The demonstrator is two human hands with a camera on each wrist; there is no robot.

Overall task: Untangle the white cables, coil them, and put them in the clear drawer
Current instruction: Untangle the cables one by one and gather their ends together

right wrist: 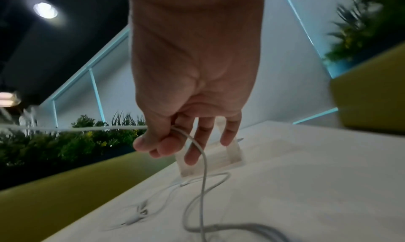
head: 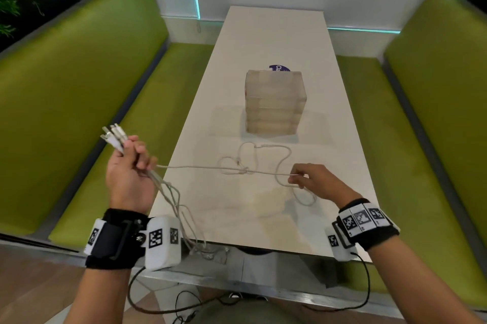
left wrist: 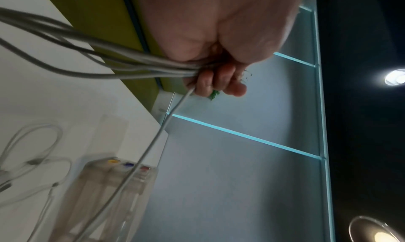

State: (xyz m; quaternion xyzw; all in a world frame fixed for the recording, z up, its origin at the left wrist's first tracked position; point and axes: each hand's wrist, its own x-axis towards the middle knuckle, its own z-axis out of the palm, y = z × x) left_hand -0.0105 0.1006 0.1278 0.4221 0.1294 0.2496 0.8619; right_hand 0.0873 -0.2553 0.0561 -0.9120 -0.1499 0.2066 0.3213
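The white tabletop [head: 274,41] runs away between two green bench seats [head: 79,81]; its near edge is cut off by the forearms, and what lies under it is dim and hard to read. The clear drawer unit [head: 275,102] stands upright near the middle of the tabletop, its stacked drawers so translucent that their fronts blur together; whether any drawer is open cannot be told. A purple disc [head: 279,68] peeks out behind its top, mostly hidden. In the left wrist view small yellow, blue and red spots show inside it, too smeared to identify.

The white cables [head: 245,168] are thin and pale grey-white. A tangled part with a knot lies on the tabletop just in front of the drawer unit, and one taut strand runs between the hands. The left hand [head: 129,171], raised off the tabletop's left side, has a closed grip round a bundle of several strands, connector ends [head: 113,135] sticking up past the knuckles and the rest drooping over the near edge. The right hand [head: 313,181] pinches one strand between thumb and forefinger, the other fingers loosely extended; a loop hangs below it onto the tabletop.
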